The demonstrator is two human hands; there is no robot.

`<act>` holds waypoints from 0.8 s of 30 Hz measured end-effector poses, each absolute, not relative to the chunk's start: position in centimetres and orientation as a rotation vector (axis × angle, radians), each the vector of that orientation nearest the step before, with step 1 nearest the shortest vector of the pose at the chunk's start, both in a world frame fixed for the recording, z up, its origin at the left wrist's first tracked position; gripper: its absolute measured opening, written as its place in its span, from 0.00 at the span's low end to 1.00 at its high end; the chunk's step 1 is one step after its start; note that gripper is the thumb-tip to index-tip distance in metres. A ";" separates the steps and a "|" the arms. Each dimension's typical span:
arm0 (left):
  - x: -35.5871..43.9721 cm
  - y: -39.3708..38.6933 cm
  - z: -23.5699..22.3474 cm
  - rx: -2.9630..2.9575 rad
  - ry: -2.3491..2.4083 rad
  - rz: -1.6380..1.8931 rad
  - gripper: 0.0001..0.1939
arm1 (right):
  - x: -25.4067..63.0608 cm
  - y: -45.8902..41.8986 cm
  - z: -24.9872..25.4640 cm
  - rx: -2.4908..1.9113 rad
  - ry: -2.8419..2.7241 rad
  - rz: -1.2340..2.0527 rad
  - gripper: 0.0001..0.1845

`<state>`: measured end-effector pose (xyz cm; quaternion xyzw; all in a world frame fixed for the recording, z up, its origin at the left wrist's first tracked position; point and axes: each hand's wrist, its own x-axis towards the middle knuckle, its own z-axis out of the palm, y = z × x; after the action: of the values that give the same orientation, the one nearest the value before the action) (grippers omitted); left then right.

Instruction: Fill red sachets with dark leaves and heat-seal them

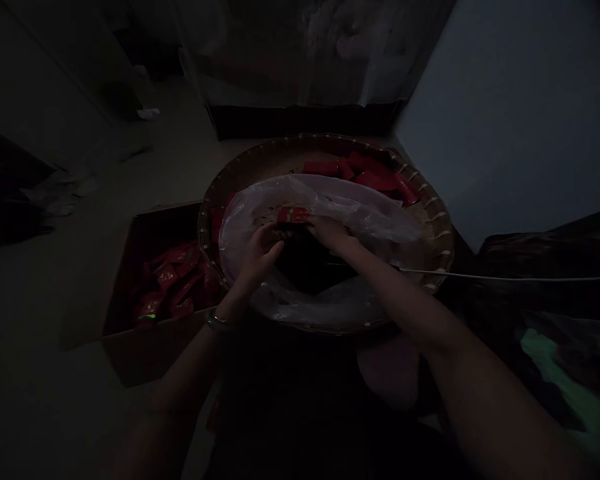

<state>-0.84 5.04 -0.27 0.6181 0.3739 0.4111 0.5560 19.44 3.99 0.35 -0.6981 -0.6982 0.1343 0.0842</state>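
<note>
The left hand (pixel 261 257) curves half-open beside a red packet (pixel 291 214); the right hand (pixel 329 232) meets its near edge, grip unclear. Its handling looks unfinished; more packets (pixel 173 277) lie boxed outside the left hand.

plastic sheet (pixel 385 217): in basket (pixel 446 240) | packets (pixel 375 179): behind sheet | box (pixel 143 353): left of basket

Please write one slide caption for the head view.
Dim light: left hand and right hand at a red packet, woven tray beneath.
</note>
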 end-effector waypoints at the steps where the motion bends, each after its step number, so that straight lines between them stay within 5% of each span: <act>1: -0.8 5.1 -0.6 1.572 0.900 1.026 0.27 | 19.5 3.2 0.9 -1.996 -2.131 0.397 0.16; 3: -0.8 5.2 -1.0 1.751 0.920 1.032 0.27 | 19.5 1.3 1.9 -1.805 -2.217 0.423 0.13; 8: -0.8 3.7 -0.8 1.727 0.982 0.846 0.09 | 19.0 -2.6 2.8 -1.650 -1.771 0.270 0.19; 24: 0.2 -0.4 1.1 1.235 0.949 0.834 0.19 | 16.1 -5.4 2.0 -1.572 -1.504 -0.021 0.18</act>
<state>0.20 -0.38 1.10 0.5403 0.4152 0.3648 0.6346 16.13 -5.42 2.00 -0.6399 -0.6121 -0.0087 0.4646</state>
